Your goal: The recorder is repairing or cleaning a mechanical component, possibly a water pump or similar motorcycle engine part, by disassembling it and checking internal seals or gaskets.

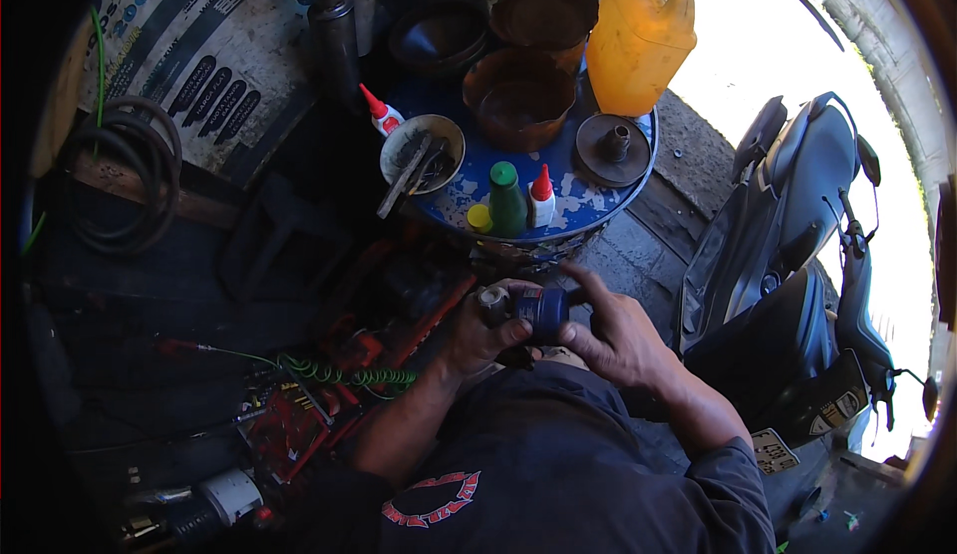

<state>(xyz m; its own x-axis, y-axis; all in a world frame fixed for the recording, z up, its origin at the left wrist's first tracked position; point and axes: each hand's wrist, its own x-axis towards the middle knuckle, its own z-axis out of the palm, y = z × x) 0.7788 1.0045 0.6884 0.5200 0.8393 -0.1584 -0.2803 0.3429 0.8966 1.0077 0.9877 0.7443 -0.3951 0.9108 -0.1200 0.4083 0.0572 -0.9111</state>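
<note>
Plainly, we have both bare hands together in front of a dark shirt (588,454), just short of a round blue tabletop (573,198) with flaking paint. Between them sits a dark blue cylinder (543,315), lying roughly sideways. Our left hand (478,333) is closed around its left side, thumb laid along the near edge, and a greyish metal piece (491,300) shows beside that thumb. Our right hand (620,337) curves about the other end, the thumb at the cylinder's edge and the index finger raised above it; the fingertips are in shade, so we cannot tell how firmly that hand grips, if at all.

On the tabletop nearest us stand a green bottle (507,203), a white bottle with a red cap (541,202) and a small yellow-topped container (479,219). Behind them to the left is a pale bowl (396,143) with tools leaning in it, and a rusty pan (518,115) is near the middle. A round metal disc with a raised hub (612,150) lies to the right, in front of a yellow-orange jug (640,40).

Off to our right we see a dark scooter (797,225). Down to our left, a green coiled hose (344,368) lies by a red tool case (294,434).
</note>
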